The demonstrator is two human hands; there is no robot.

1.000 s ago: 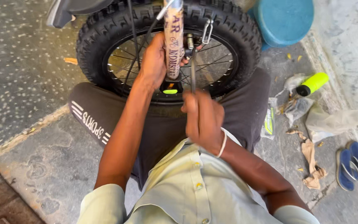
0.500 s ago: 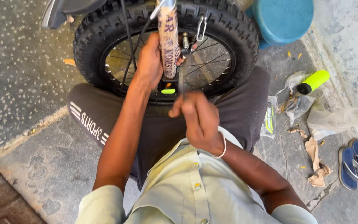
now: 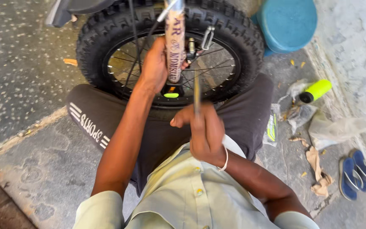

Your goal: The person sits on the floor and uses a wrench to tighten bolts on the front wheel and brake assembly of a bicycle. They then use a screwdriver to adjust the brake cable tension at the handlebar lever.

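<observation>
Since a moment ago our right hand (image 3: 204, 133) has slid down and toward us with its thin metal tool (image 3: 197, 91), now standing upright at six o'clock of the hub. Our left hand (image 3: 155, 65) is closed round the fork leg (image 3: 175, 42) before the small knobbly wheel (image 3: 170, 51). We judge the axle fastening is in hand; seating the tip comes next. The tool's tip is blurred.

My left hand (image 3: 154, 65) reaches forward, arm outstretched, fingers curled in a grip; my right hand (image 3: 204, 133) sits closer, fisted, wrist bent.
</observation>
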